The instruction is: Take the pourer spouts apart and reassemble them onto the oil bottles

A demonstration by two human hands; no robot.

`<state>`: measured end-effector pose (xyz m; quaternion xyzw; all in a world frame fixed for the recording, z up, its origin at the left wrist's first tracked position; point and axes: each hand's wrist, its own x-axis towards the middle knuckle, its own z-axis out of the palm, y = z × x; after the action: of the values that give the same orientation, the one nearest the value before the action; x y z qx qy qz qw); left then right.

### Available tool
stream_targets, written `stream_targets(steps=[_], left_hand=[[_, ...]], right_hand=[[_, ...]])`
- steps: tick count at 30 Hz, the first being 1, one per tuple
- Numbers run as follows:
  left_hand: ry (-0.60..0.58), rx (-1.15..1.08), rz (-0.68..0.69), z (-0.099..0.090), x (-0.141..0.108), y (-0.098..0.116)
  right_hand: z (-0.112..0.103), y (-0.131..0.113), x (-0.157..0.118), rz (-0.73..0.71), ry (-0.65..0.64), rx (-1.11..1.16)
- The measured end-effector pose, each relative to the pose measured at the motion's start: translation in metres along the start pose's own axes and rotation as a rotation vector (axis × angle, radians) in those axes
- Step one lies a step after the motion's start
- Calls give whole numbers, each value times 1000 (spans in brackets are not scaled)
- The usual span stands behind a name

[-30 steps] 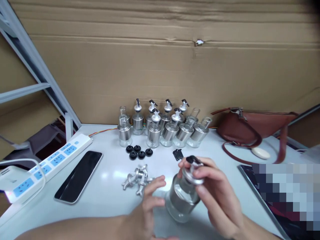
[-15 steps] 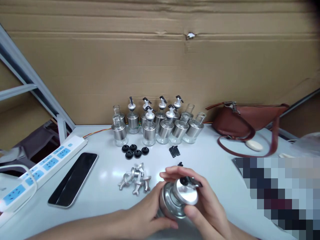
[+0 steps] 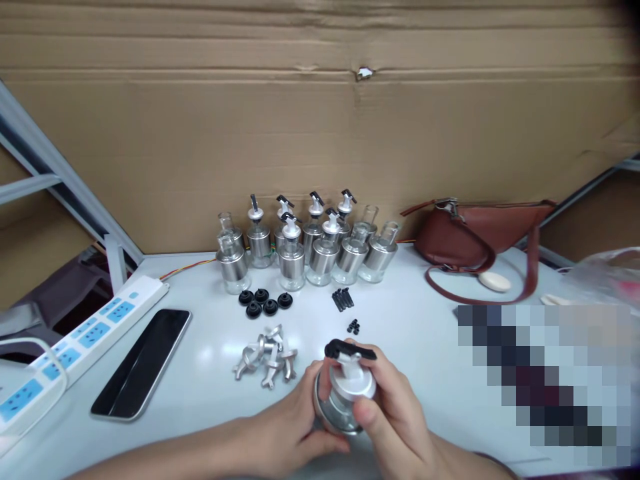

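Observation:
Close to me is a glass oil bottle (image 3: 340, 415) with a metal band, its body gripped by my left hand (image 3: 295, 417). My right hand (image 3: 395, 407) is closed around the silver pour spout (image 3: 353, 381) on the bottle's neck, thumb at the near side and fingers behind. A black flip lever (image 3: 350, 349) tops the spout. Just beyond lie several small black pieces (image 3: 353, 327) and several black levers (image 3: 343, 299). Silver spout parts (image 3: 270, 355) form a loose pile left of the bottle, and black ribbed stoppers (image 3: 261, 302) sit behind that pile.
Several bottles (image 3: 291, 267) stand in rows against the cardboard wall (image 3: 250, 133), some with spouts, some open-necked. To the left are a phone (image 3: 143, 363) and a power strip (image 3: 85, 340). A brown bag (image 3: 480, 233) and a white oval object (image 3: 495, 282) are at right.
The spout in my right hand now stands more upright, and its black lever has swung round to the left. My left hand still grips the bottle. The view has shifted slightly.

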<state>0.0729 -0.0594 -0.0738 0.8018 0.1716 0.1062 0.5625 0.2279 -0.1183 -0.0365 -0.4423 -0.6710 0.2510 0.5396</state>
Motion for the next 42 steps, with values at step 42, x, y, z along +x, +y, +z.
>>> stream_targets(steps=[42], left_hand=[[606,959,461,-47,-3,88]], right_hand=[[-44,65,28,123,70,111]])
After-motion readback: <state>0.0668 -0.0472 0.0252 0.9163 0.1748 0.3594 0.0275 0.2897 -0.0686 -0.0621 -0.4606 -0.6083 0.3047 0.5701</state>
